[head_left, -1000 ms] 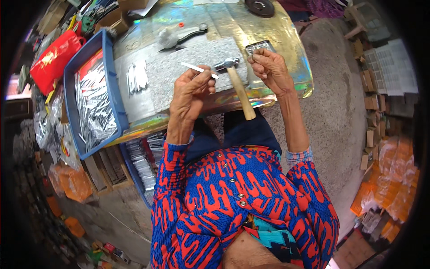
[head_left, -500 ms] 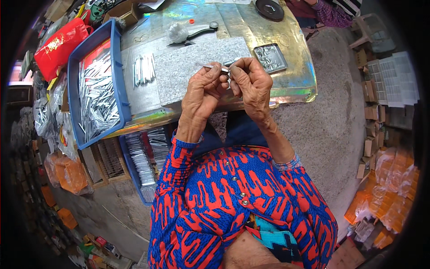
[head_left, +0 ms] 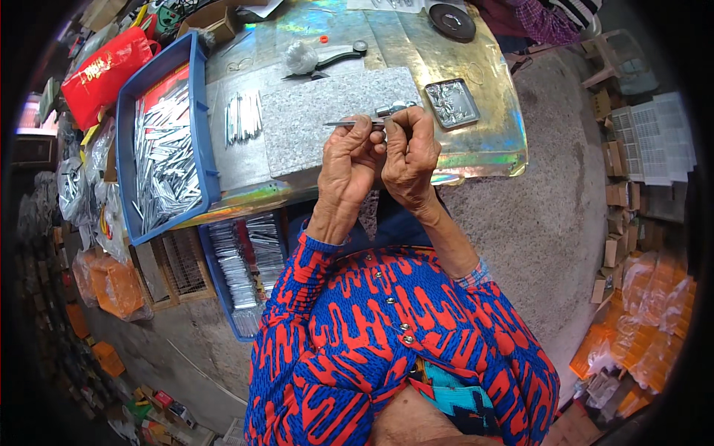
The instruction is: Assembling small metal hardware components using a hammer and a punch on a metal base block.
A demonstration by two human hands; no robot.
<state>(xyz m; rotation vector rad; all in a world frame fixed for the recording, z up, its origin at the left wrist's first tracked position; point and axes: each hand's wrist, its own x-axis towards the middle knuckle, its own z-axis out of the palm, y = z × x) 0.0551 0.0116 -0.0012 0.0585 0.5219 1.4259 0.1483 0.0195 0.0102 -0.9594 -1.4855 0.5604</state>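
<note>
Over the front of a speckled grey slab [head_left: 303, 102], my left hand [head_left: 346, 165] pinches a thin metal strip [head_left: 339, 123] between thumb and fingers. The strip's free end points left. My right hand [head_left: 411, 154] is closed at the strip's other end, its fingertips touching those of my left hand. Whether a small part sits between the right fingertips is hidden. Just beyond the right hand lies a shiny metal tool [head_left: 393, 109], partly covered. A small square tray [head_left: 457, 127] of little metal pieces stands to its right. Several similar strips [head_left: 243, 119] lie in a row left of the slab.
A blue bin [head_left: 200, 111] full of metal strips stands at the table's left, beside a red bag [head_left: 104, 76]. Black-handled pliers [head_left: 341, 56], a clear plastic bundle [head_left: 300, 58] and a brown round dish [head_left: 451, 21] lie farther back. Another blue bin [head_left: 216, 286] sits below the table edge.
Both hands have shifted slightly toward me, still together. The strip has turned from a slant to nearly level, and more of the metal tool behind the right hand shows.
</note>
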